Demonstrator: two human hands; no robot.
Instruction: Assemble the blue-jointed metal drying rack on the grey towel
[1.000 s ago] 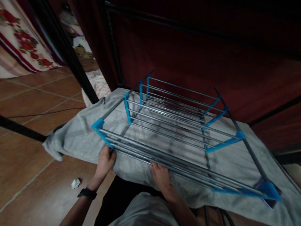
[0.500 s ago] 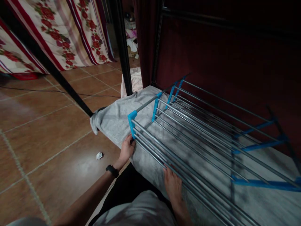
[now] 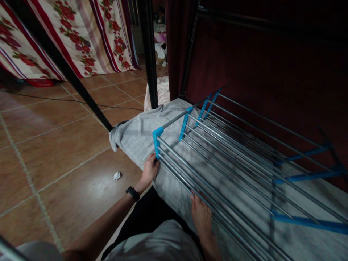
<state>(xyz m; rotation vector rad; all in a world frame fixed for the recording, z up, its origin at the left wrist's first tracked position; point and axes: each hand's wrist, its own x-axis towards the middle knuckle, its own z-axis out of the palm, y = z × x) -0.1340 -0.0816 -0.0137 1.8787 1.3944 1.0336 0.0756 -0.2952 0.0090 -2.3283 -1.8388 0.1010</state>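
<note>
A shoe rack (image 3: 225,165) of grey metal tubes with blue plastic connectors lies on its side over a grey cloth. My left hand (image 3: 150,170), with a black band on the wrist, is closed on the rack's near left corner, just below a blue connector (image 3: 157,139). Further right, my right hand (image 3: 200,214) has its fingers curled against the lowest near tubes. Some of its fingertips are hidden behind the metal. The rack's far right end is dim and runs toward the picture's edge.
Black metal posts (image 3: 149,54) rise at the left of the cloth-covered surface (image 3: 136,134), and a dark red panel (image 3: 258,72) stands behind it. Crumpled white paper (image 3: 117,175) and a black cable (image 3: 108,106) lie on the tiled floor. A floral curtain (image 3: 73,32) hangs beyond.
The view has shifted slightly, so the whole scene sits a little further right. Both hands keep the same places on the shoe rack.
</note>
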